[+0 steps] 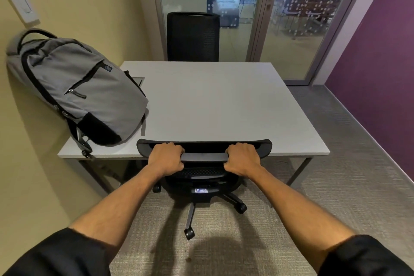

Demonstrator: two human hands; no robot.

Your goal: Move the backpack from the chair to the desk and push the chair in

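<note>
A grey and black backpack (76, 87) rests on the left side of the white desk (224, 105), leaning against the yellow wall. The black wheeled office chair (203, 157) stands at the desk's near edge, its seat hidden under the desktop and its backrest top touching the edge. My left hand (167, 157) grips the left part of the backrest's top bar. My right hand (242, 158) grips the right part of the same bar.
A second black chair (193, 37) stands at the desk's far side, before a glass partition and a glass door (298, 24). A purple wall (376, 51) borders the carpet on the right. A light switch (21, 2) is on the left wall.
</note>
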